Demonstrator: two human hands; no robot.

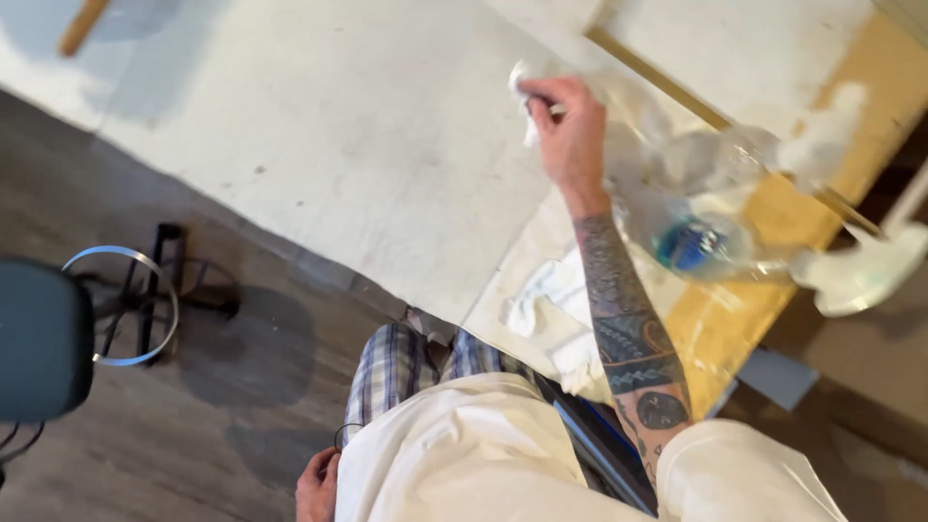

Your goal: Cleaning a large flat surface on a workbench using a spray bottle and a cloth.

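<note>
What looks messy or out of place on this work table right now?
White smears and blotches run across the tan board at the table's right end. A crumpled white rag hangs at the near edge. The right hand pinches another white cloth.

Bright, soft light falls on the white tabletop (367, 145), washing out the upper right of the frame. Motion blur smears the bottle (706, 227) at right. The floor (193, 435) at lower left is dimmer, and the stool (43, 338) casts soft shadows there.
</note>
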